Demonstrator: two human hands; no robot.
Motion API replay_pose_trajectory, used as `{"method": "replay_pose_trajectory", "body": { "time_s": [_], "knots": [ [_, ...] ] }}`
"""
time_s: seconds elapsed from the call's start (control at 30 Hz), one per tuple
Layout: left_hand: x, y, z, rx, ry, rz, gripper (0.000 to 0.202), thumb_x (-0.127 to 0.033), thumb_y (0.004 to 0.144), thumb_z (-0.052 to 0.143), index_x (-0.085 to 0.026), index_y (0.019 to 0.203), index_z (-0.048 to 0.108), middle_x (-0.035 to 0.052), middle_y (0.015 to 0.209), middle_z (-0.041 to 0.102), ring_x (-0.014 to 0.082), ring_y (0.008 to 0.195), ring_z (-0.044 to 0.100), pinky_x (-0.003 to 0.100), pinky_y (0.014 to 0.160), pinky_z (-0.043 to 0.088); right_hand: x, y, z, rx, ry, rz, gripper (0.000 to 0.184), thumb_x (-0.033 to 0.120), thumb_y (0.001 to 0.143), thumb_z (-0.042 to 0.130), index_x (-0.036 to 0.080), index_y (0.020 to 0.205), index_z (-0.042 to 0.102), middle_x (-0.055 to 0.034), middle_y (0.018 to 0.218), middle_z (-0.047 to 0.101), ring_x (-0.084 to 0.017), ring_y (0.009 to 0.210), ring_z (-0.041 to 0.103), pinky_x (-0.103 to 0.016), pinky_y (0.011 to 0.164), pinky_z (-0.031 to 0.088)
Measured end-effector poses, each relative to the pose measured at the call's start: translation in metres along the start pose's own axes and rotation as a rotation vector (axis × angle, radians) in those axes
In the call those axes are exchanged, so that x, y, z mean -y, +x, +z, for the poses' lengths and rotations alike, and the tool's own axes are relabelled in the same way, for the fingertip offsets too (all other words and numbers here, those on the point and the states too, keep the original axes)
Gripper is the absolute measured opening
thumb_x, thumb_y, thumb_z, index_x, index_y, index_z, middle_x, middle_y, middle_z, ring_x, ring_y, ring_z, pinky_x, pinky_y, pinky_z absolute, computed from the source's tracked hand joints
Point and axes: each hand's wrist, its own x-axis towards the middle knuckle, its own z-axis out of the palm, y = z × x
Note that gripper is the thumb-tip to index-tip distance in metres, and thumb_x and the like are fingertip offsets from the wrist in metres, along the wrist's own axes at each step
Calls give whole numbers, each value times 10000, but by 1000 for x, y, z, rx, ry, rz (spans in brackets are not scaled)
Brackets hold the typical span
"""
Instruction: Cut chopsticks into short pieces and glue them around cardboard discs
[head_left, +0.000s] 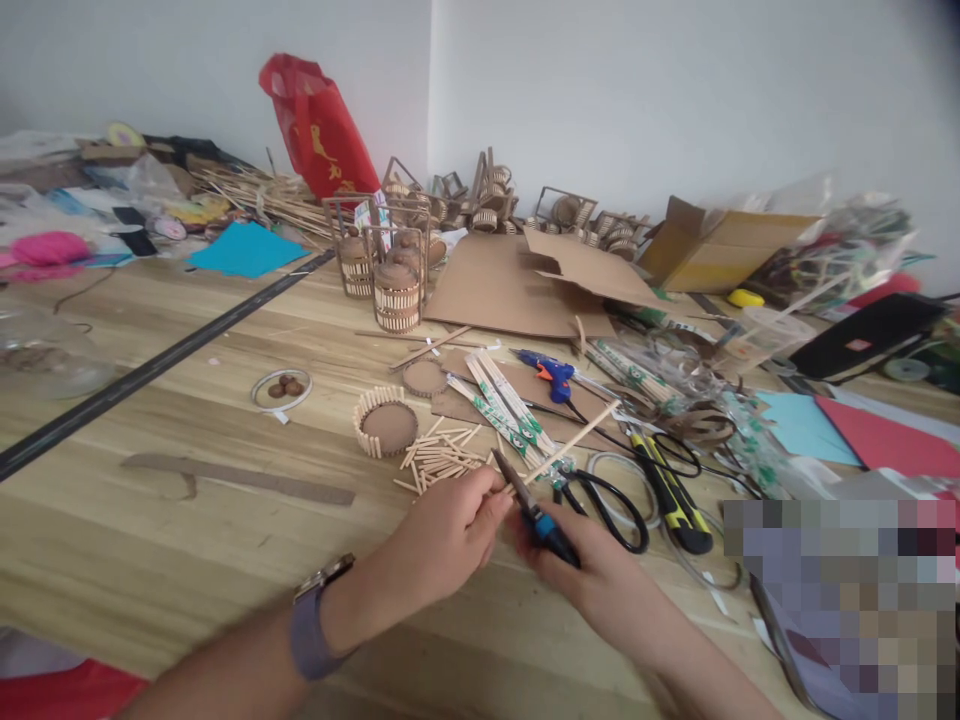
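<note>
My left hand [442,540], with a watch on its wrist, pinches the near end of a long thin wooden stick [577,438] that points up and to the right. My right hand [577,565] is closed round the blue-and-black handles of small cutters [529,505], whose dark jaws meet the stick right beside my left fingertips. Just beyond lies a pile of short cut stick pieces [442,462]. Left of the pile sits a small round basket of sticks with a cardboard base [385,424].
Black scissors [607,505], a yellow-black utility knife [675,495], a blue glue gun [551,372] and packs of chopsticks [502,405] lie on the wooden table [150,540]. Finished stick baskets [396,290], cardboard sheets [517,285] and a red bag [319,130] stand behind. Coloured paper [862,440] lies right.
</note>
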Motion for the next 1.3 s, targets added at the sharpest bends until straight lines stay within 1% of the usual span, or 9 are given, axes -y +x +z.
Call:
{"method": "replay_pose_trajectory", "body": {
  "time_s": [0.1, 0.2, 0.3, 0.47, 0.6, 0.8, 1.03, 1.2, 1.3],
  "knots": [
    [-1, -1, 0, 37, -53, 21, 326, -368, 987, 331, -224, 703, 397, -67, 482, 459, 111, 450, 458, 235, 537, 356, 5, -2, -8, 49, 103, 42, 223, 276, 725, 497, 195, 902, 606, -35, 907, 661, -214, 875, 595, -293, 790, 466],
    [-1, -2, 1, 70, -91, 16, 348, -396, 994, 300, -221, 719, 424, -67, 463, 466, 109, 432, 457, 228, 534, 372, 11, -5, -17, 81, 146, 104, 342, 286, 699, 518, 191, 1004, 642, -44, 991, 689, -244, 983, 602, -327, 888, 461],
    [-1, -1, 3, 76, -93, 3, 352, -410, 992, 291, -218, 749, 458, -68, 449, 466, 112, 422, 460, 230, 535, 378, 14, -7, -20, 94, 144, 107, 412, 283, 695, 513, 183, 1068, 658, -54, 1019, 697, -263, 1026, 601, -358, 925, 456],
    [0, -1, 6, 48, -51, 16, 355, -414, 990, 306, -216, 742, 464, -62, 448, 448, 121, 437, 457, 241, 520, 348, 14, -8, -17, 79, 96, 121, 425, 303, 701, 524, 186, 1078, 680, -70, 1110, 695, -284, 1105, 586, -387, 975, 435],
    [1, -1, 7, -12, 49, 64, 321, -357, 977, 350, -211, 722, 479, -34, 521, 489, 137, 536, 486, 254, 549, 323, 14, -8, -16, 78, 74, 118, 415, 300, 703, 514, 195, 1073, 672, -57, 1090, 697, -265, 1067, 595, -352, 940, 450],
    [0, -2, 8, -62, 95, 112, 286, -303, 969, 377, -198, 740, 513, 0, 697, 580, 140, 638, 504, 257, 591, 328, 15, -6, -16, 90, 62, 73, 347, 263, 702, 493, 195, 991, 672, -36, 953, 691, -228, 925, 605, -311, 841, 469],
    [1, -3, 9, -66, 61, 116, 315, -321, 979, 369, -198, 729, 517, -7, 669, 565, 134, 613, 489, 251, 582, 331, 17, -7, -16, 94, 82, 96, 251, 280, 699, 498, 206, 897, 633, -16, 879, 650, -200, 835, 566, -273, 742, 446],
    [0, -2, 9, -82, 99, 115, 300, -304, 967, 373, -202, 703, 473, -12, 649, 540, 133, 599, 478, 258, 567, 305, 15, -5, -11, 116, 79, 53, 101, 222, 702, 470, 204, 769, 544, 7, 755, 557, -165, 732, 502, -250, 662, 401],
    [-1, -1, 10, -97, 134, 109, 289, -306, 957, 369, -205, 697, 447, -6, 658, 534, 142, 611, 476, 266, 574, 300, 14, -4, -8, 107, 69, 42, 85, 203, 719, 458, 202, 764, 531, 14, 724, 522, -157, 695, 471, -252, 640, 387]
  ]
}}
